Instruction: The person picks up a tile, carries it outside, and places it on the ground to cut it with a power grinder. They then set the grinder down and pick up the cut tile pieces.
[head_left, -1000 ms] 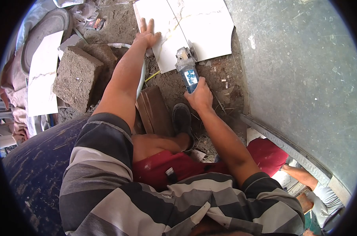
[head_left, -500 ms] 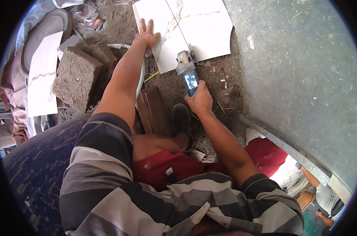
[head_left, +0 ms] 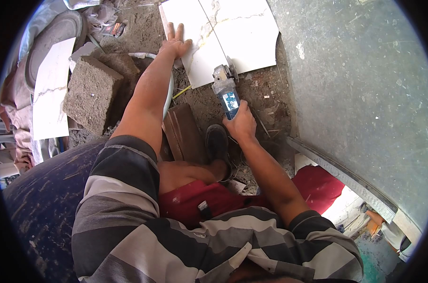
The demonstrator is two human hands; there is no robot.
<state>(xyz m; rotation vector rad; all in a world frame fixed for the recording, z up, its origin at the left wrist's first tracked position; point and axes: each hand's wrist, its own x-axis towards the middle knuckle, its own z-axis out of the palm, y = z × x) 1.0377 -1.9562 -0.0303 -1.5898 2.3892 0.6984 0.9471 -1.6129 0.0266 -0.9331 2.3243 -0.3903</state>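
Note:
My left hand point(head_left: 177, 45) lies with fingers spread on the left part of a white veined tile point(head_left: 247, 40) on the ground. A dark straight line runs down the tile, to the right of that hand. My right hand point(head_left: 241, 123) is wrapped round the body of a blue angle grinder point(head_left: 229, 99). The grinder's metal head points away from me, and its disc point(head_left: 232, 69) stands on edge at the tile's near edge, by the lower end of the dark line.
Concrete blocks point(head_left: 92, 94) and another tile piece point(head_left: 53, 94) stand at the left. A brown block point(head_left: 185, 132) lies beside my shoe point(head_left: 217, 146). A large grey panel point(head_left: 360, 89) fills the right side, and a dark blue drum point(head_left: 48, 207) is at lower left.
The grinder and my right hand have shifted slightly toward me along the tile's line. My left hand has stayed put. At lower right, another person's limbs have mostly moved out of view.

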